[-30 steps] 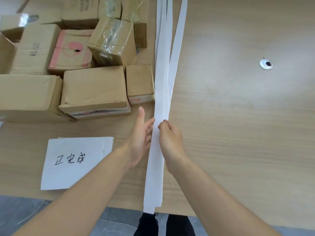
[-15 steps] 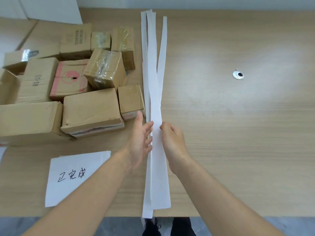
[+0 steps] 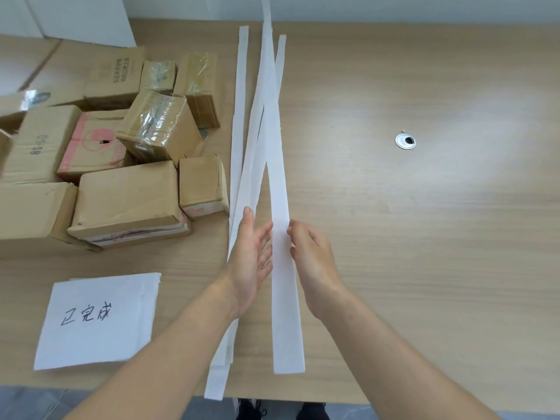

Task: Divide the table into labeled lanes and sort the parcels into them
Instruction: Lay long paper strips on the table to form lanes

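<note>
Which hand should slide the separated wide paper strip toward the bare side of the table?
Likely the right hand: its curled fingers grip the wide strip, bare table beside it. The left hand rests on the other strips.

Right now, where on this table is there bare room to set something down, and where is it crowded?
Widest bare patch: the table right of the paper strips, around the round grommet. A narrower band lies between the cardboard boxes and the labelled sheet. Crowded: the far-left, packed with boxes up to the strips.
</note>
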Motion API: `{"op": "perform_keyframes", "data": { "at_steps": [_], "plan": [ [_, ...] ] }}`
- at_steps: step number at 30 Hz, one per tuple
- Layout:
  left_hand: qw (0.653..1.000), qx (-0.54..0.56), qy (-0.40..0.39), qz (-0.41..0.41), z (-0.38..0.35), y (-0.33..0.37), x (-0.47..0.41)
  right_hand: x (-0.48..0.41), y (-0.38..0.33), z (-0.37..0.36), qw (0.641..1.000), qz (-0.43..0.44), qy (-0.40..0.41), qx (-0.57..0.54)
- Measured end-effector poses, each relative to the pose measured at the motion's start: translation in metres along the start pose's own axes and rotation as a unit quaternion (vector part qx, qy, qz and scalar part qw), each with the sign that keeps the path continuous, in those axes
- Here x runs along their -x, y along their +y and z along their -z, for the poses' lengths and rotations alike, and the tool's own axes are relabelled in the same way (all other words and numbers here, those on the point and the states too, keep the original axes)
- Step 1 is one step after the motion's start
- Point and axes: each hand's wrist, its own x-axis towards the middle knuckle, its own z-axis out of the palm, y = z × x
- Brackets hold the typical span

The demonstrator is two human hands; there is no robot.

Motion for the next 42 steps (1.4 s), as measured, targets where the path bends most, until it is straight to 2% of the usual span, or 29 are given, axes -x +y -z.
{"op": "perform_keyframes", "data": {
  "at_steps": [22, 29, 36, 42],
  "plan": [
    [0.999, -0.004, 0.015, 0.033, -0.065, -0.052, -0.038, -0.024, 0.048, 0.079, 0.999, -0.045, 0.018, -0.023],
    [0.999, -0.023, 0.018, 0.038, -0.071, -0.062, -0.046, -0.028, 0.059, 0.086, 0.998, -0.059, 0.011, -0.017],
    [0.998, -0.057, 0.03, 0.007, -0.079, -0.059, -0.049, -0.03, 0.054, 0.081, 0.996, -0.07, 0.052, -0.022],
    [0.998, -0.027, 0.057, 0.021, -0.048, -0.047, -0.038, -0.022, 0.039, 0.067, 0.996, -0.076, 0.04, 0.003]
  ]
}}
